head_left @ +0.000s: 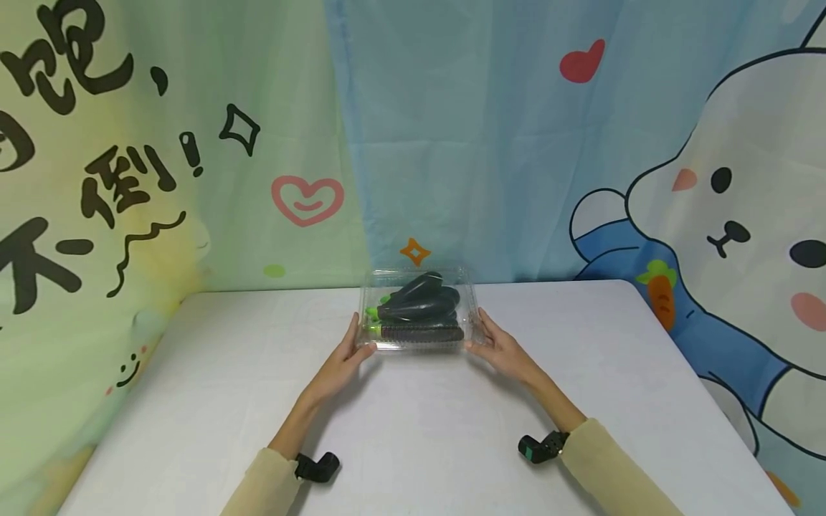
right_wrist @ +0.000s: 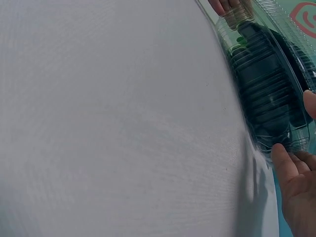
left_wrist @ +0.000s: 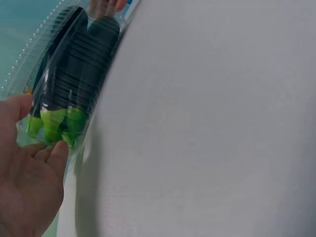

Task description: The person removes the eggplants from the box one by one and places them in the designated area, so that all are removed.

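Note:
A clear plastic clamshell box [head_left: 419, 347] is held near the far edge of the table, with several dark eggplants [head_left: 419, 308] inside. Their green stem ends point left. My left hand [head_left: 337, 369] grips the box's left end, thumb above and fingers curled beneath in the left wrist view. At the opposite end my right hand [head_left: 506, 355] holds it the same way, as the right wrist view shows. The ribbed wall of the box [right_wrist: 261, 94] is close over the tabletop, with a shadow beside it. Parts of the fingers are hidden behind the plastic.
White cloth covers the table [head_left: 413, 430]. Behind it hangs a printed curtain [head_left: 452, 143] with hearts, lettering and a cartoon animal, close to the box's far side. Black wrist cameras [head_left: 317, 467] are strapped at both sleeves.

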Tool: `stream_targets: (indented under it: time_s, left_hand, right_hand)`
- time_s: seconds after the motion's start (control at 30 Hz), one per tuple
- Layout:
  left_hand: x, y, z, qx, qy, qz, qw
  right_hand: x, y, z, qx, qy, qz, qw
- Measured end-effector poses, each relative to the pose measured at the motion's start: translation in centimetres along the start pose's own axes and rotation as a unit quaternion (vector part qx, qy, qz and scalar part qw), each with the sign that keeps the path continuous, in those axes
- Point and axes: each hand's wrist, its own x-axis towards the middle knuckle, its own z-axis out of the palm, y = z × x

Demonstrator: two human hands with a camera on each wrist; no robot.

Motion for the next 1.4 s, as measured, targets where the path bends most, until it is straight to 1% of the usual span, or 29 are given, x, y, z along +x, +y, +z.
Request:
stream_targets:
  time_s: [0.13, 0.4, 0.47, 0.5, 0.53, 0.67, 0.7, 0.73, 0.8, 0.9, 1.07, 1.13, 1.2, 1.33, 1.4]
  left_hand:
    - [-0.1, -0.1, 0.1, 0.007, 0.011, 0.006, 0.9999]
    - [-0.2, -0.3, 0.3, 0.016, 0.02, 0.006, 0.9997]
    - [-0.3, -0.3, 0.4, 0.016, 0.022, 0.006, 0.9996]
    - [-0.5, 0.1, 0.3, 0.016, 0.02, 0.005, 0.9997]
    - [-0.5, 0.1, 0.3, 0.016, 0.019, 0.005, 0.9997]
    - [-0.5, 0.2, 0.2, 0.022, 0.021, 0.005, 0.9995]
    - [-0.5, 0.1, 0.2, 0.024, 0.021, 0.005, 0.9995]
    - [-0.4, -0.3, 0.2, 0.029, 0.026, 0.006, 0.9992]
    - [-0.4, -0.2, 0.1, 0.036, 0.028, 0.004, 0.999]
    - [-0.6, 0.3, 0.1, 0.04, 0.025, -0.001, 0.9989]
    - [-1.3, 2.5, -0.1, 0.035, 0.013, -0.008, 0.9993]
    - [-1.5, 2.8, -0.1, 0.033, 0.011, -0.007, 0.9994]
    - [-1.4, 2.4, -0.1, 0.035, 0.011, -0.004, 0.9993]
    - [-0.7, 0.7, 0.1, 0.037, 0.021, 0.001, 0.9991]
    - [-0.6, 0.3, 0.2, 0.043, 0.026, 0.007, 0.9987]
  right_hand:
    - [0.1, 0.2, 0.0, -0.002, 0.014, -0.007, 0.9999]
    - [-0.2, -0.1, 0.1, -0.002, 0.006, -0.014, 0.9999]
    - [-0.5, -0.7, 0.2, 0.0, 0.004, -0.015, 0.9999]
    - [-0.7, -1.2, 0.2, -0.001, 0.001, -0.016, 0.9999]
    - [-0.7, -1.2, 0.2, 0.001, 0.001, -0.017, 0.9999]
    - [-0.7, -1.1, 0.3, 0.021, -0.005, -0.016, 0.9997]
    - [-0.5, -0.6, 0.3, 0.023, -0.007, -0.018, 0.9996]
    - [-0.3, -0.1, 0.4, 0.027, -0.006, -0.016, 0.9995]
    - [-0.1, 0.0, 0.4, 0.033, -0.007, -0.012, 0.9994]
    - [0.0, -0.1, 0.5, 0.041, -0.009, -0.001, 0.9991]
    - [0.0, -0.1, 0.5, 0.05, -0.003, 0.004, 0.9987]
    - [0.0, 0.0, 0.5, 0.047, 0.005, 0.004, 0.9989]
    - [-0.1, 0.1, 0.5, 0.04, 0.015, 0.005, 0.9991]
    - [-0.2, 0.1, 0.6, 0.033, 0.027, 0.002, 0.9991]
    - [-0.2, 0.0, 0.6, 0.033, 0.03, 0.003, 0.999]
